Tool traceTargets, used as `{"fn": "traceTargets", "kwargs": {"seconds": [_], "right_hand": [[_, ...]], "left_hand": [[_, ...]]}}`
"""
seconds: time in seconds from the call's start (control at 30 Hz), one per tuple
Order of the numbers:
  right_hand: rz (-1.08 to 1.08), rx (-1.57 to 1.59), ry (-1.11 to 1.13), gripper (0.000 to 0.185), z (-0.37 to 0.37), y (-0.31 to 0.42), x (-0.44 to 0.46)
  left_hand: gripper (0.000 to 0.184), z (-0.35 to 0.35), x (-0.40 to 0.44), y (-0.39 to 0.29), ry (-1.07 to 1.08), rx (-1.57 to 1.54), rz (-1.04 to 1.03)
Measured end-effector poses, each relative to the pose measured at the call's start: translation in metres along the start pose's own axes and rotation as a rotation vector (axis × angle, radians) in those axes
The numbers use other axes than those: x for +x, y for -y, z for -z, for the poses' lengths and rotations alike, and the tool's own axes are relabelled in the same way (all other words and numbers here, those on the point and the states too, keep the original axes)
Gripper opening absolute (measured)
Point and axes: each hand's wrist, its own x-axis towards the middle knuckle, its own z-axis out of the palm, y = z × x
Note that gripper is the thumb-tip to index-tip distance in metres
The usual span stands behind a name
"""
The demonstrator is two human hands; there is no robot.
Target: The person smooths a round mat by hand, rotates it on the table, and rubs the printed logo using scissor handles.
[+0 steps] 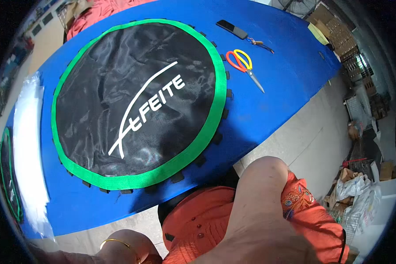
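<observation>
Neither of my hands shows. My right arm (262,198) is bent, its elbow towards the table edge and its forearm running up towards the camera and out of the bottom of the view. At the bottom left is part of my left arm (132,246), with a gold bracelet (114,240). In front of me on the blue table lies a round black trampoline mat (114,88) with a green border, dark tabs around its rim and white "FEITE" lettering. Scissors (246,68) with one red and one yellow handle lie to its right.
A black phone (231,29) and a small key-ring-like item (260,44) lie beyond the scissors. Clear plastic sheets (28,158) are stacked at the left of the blue table (286,88). Another green-edged mat (6,176) shows at far left. Bags and boxes (352,193) stand on the right.
</observation>
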Motion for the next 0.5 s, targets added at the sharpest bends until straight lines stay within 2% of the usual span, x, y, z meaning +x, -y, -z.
{"fn": "traceTargets", "kwargs": {"seconds": [0.23, 0.5], "right_hand": [[-0.036, -0.010, 0.041, 0.024, 0.013, -0.006, 0.004], [0.035, -0.041, -0.066, 0.023, 0.059, 0.027, 0.028]], "left_hand": [[0.018, 0.002, 0.000, 0.001, 0.010, -0.002, -0.007], [0.017, -0.002, -0.002, 0.001, 0.005, -0.009, -0.013]]}}
